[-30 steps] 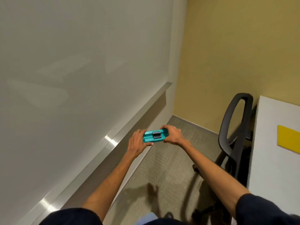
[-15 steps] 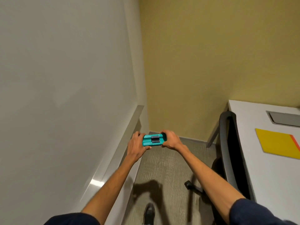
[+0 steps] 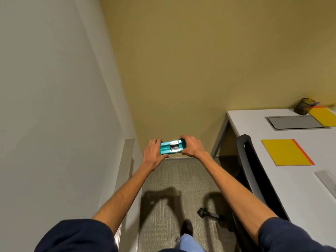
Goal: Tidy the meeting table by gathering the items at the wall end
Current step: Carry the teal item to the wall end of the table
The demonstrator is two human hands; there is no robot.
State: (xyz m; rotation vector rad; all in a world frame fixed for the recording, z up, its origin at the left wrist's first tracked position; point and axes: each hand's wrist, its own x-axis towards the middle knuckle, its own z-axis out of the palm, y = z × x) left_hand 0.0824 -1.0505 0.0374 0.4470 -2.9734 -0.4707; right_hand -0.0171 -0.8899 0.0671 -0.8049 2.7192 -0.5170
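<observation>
A small teal block (image 3: 171,146) with a dark and silver band across its middle is held out in front of me above the carpet. My left hand (image 3: 154,152) grips its left end and my right hand (image 3: 191,146) grips its right end. To the right stands the white meeting table (image 3: 291,177), its far end against the yellow wall. On it lie a yellow folder (image 3: 286,152) with an orange edge, a second yellow folder (image 3: 323,115), a dark mesh pen cup (image 3: 304,106) and a grey ruler (image 3: 326,182).
A black office chair (image 3: 254,171) is pushed in at the table's left side, its wheeled base (image 3: 209,214) on the carpet. A grey cable hatch (image 3: 295,122) is set into the tabletop. A whiteboard (image 3: 54,106) with a tray ledge (image 3: 125,171) runs along the left.
My view has swung right from the whiteboard toward the yellow wall and table; more of the tabletop and the pen cup have come into sight. Both hands still hold the teal block.
</observation>
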